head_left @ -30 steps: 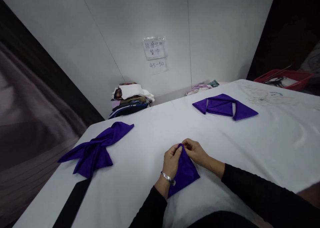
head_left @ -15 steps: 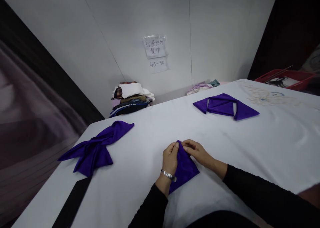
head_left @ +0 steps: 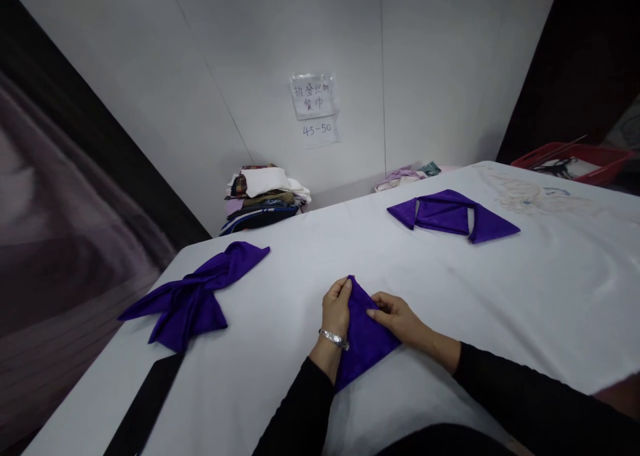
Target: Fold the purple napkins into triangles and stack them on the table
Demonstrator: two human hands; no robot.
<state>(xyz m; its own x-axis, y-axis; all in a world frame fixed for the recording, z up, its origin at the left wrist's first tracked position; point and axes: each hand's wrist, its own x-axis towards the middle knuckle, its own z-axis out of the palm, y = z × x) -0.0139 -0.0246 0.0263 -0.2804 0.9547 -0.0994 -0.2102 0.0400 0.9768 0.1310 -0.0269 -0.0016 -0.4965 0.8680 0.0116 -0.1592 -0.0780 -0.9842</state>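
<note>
A purple cloth napkin (head_left: 367, 339), folded into a pointed shape, is held up in front of me over the white-covered table (head_left: 280, 376). My left hand (head_left: 336, 309), with a silver bracelet at the wrist, pinches it near its top tip. Along the right slanting edge, my right hand (head_left: 395, 317) has the cloth between thumb and fingers. The napkin's lower left part is partly hidden behind my left wrist.
A twisted purple napkin (head_left: 200, 293) lies left, above a black strip (head_left: 145, 406). Another folded purple napkin (head_left: 445, 213) rests back right. Beyond the table are stacked clothes (head_left: 265, 199), a red basket (head_left: 605, 169) and a wall sign (head_left: 315, 96).
My right hand has slid down the napkin's right edge, away from the tip. My left hand keeps its pinch at the top and has shifted slightly left.
</note>
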